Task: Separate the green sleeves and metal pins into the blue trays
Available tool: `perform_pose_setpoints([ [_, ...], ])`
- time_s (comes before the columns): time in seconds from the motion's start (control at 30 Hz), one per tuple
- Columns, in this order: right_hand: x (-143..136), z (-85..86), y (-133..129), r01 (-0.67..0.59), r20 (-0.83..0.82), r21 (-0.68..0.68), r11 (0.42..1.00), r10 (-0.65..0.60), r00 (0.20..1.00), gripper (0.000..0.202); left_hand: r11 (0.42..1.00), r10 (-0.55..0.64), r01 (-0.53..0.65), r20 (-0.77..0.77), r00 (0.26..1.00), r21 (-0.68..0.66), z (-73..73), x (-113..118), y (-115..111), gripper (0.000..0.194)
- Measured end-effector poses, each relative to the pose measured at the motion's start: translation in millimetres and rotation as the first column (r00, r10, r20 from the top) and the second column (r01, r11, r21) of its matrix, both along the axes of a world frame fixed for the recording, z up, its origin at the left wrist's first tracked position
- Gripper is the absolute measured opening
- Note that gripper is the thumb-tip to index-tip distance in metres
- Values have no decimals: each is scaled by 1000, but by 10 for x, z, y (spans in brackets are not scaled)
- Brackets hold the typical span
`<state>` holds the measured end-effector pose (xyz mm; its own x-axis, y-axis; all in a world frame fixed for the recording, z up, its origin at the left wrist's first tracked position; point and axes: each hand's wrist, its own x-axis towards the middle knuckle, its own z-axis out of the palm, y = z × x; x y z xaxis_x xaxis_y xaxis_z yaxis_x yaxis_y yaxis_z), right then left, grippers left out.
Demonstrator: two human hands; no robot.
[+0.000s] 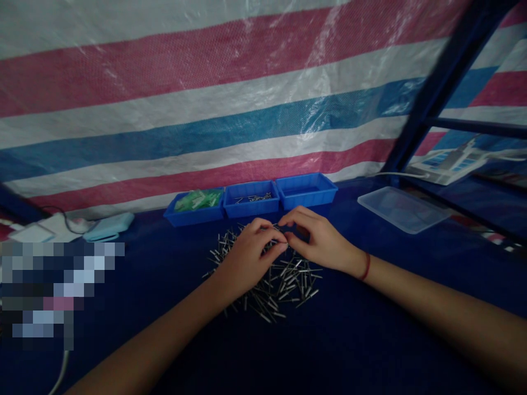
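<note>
A loose pile of silvery pop rivets (290, 280), thin pins with thicker ends, is spread on the dark blue tabletop. Above its left part is my left hand (249, 255), thumb and forefinger closed at the tips around what looks like one thin rivet. My right hand (317, 238) comes in from the other side, its fingers curled and its fingertips almost meeting those of the left. Whatever the right fingertips pinch is too small to make out. Both hands hide part of the pile.
Behind the pile stand three blue bins: one with green plastic packets (198, 200), one with some rivets (251, 206), and a right-hand bin (307, 192). A clear plastic lid (403, 211) lies at right. A light blue case (109, 226) rests at left. Striped sheeting (206, 120) hangs behind.
</note>
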<state>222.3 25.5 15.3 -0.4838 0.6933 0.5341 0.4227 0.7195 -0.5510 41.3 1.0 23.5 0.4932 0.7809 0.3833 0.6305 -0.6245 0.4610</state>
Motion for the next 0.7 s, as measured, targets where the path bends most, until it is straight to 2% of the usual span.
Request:
perform_pose_setpoints([
  [0.07,-50,17,-70,-96,-76,-105,990,88,993,15,991,74,-49,206,976,-121,4,2,-71,9],
  [0.2,-160,23,-207,-268,-254,-311,912,192,948,10,930,245,-83,433,868,-359,40,21,-242,14],
  [0.27,-197,34,-256,-304,-320,-337,891,195,927,10,884,320,-62,500,805,-464,65,34,-312,18],
  [0.33,-211,58,-287,-300,-343,-316,900,187,920,10,852,358,-29,543,760,-522,91,36,-356,20],
  [0.43,-192,111,-310,-247,-256,-234,940,185,949,10,866,333,-11,561,758,-499,112,4,-370,20],
  [0.53,-152,160,-316,-176,-127,-106,979,162,979,10,914,266,-64,475,839,-400,96,-54,-345,19],
  [0.6,-131,178,-315,-125,-98,-46,991,120,988,10,935,245,-103,408,879,-340,71,-83,-326,18],
  [0.7,-110,191,-315,-59,-118,-37,998,55,992,10,939,249,-121,391,886,-322,46,-92,-317,16],
])
